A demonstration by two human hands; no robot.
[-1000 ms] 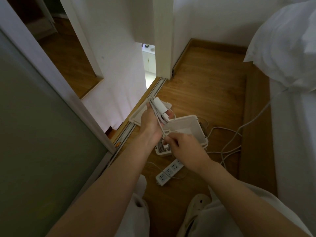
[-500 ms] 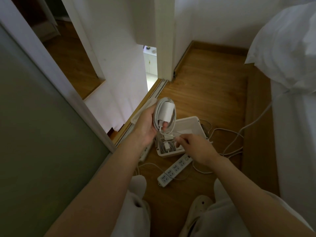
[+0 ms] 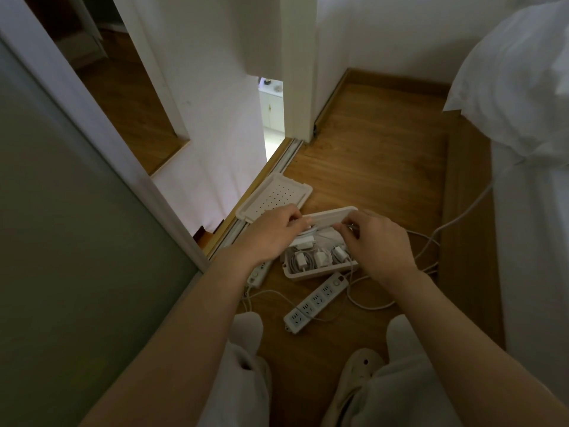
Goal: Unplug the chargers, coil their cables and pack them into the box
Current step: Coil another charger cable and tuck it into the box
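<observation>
Half a second ago the left hand held the coiled charger up above the box. Now we see both hands down at the box in the middle of the frame. The left hand [image 3: 271, 235] has lowered the coiled charger [image 3: 303, 241] into the box's far left part, with its fingers curled around the bundle. The right hand [image 3: 380, 246] has moved from the near rim to the box's right side. There its curled fingers pinch a thin white cable [image 3: 350, 225]; we cannot tell which charger it belongs to.

The box [image 3: 320, 274] is a pale, shallow, open tray standing on the wooden floor [image 3: 369, 167]. Three packed chargers [image 3: 321, 258], each a small white adapter with its cable wound up, lie side by side along the near wall.

The perforated lid [image 3: 274, 197] lies flat just above and left of the box, beside the sliding door track. A white power strip [image 3: 317, 303] lies diagonally just below the box. A second power strip [image 3: 258, 275] shows partly under the left wrist. Loose cables [image 3: 431, 241] trail right of the box toward the bed [image 3: 529, 226] at the right edge.
</observation>
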